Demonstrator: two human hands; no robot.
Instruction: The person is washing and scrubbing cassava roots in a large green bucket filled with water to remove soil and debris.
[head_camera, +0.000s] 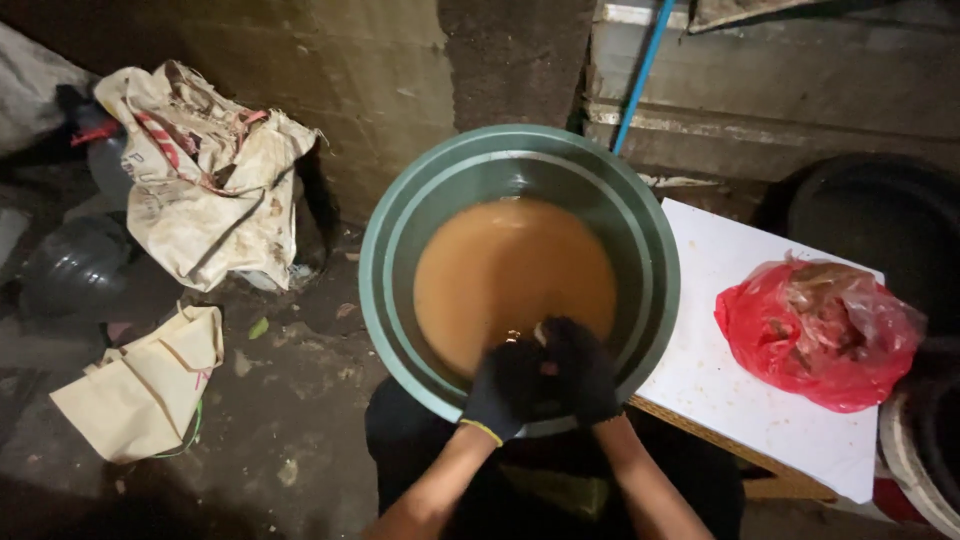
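A large green basin (400, 215) holds murky brown water (505, 270). Both my hands wear black gloves and meet at the basin's near rim, just above the water's edge. My left hand (505, 385) and my right hand (580, 370) are pressed together around something small and pale that is mostly hidden between the fingers. What that small thing is cannot be told.
A white board (740, 395) lies to the right of the basin with a red plastic bag (820, 330) on it. Dirty sacks (205, 175) and a beige bag (145, 385) lie on the dirt floor at left. A blue pipe (640, 75) runs up the wall.
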